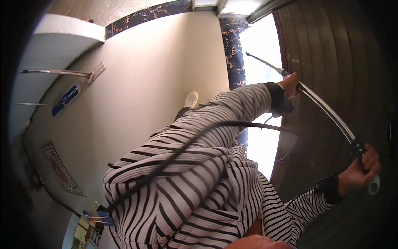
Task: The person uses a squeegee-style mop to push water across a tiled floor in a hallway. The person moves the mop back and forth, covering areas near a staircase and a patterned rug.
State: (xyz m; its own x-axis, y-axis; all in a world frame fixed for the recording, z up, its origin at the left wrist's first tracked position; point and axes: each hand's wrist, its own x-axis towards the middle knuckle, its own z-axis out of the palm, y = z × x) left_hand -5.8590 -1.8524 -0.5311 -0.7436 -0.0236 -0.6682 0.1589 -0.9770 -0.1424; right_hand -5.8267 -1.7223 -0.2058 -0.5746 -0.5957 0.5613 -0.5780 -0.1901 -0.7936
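My left hand (291, 86) is wrapped around the metal shaft of a long pole (328, 110), near a dark joint. My right hand (359, 172) grips the pole's dark handle, close to its pale end with a hanging hole. The shaft slants across the view, bowed by the lens. Its far, thin part reaches in front of a bright white opening (262, 43) and finishes in a small dark tip. What kind of tool it is, I cannot tell. A dark curved rim (186, 146) crosses close to the camera, over my striped sleeve.
A dark ribbed panel (329, 46) stands behind the pole. Black marbled edging (231, 53) borders the pale tiled floor (149, 62). Leftward, a flat mop (97, 72) and a blue-headed mop (66, 100) lean near a wall. A patterned mat (60, 168) lies lower left.
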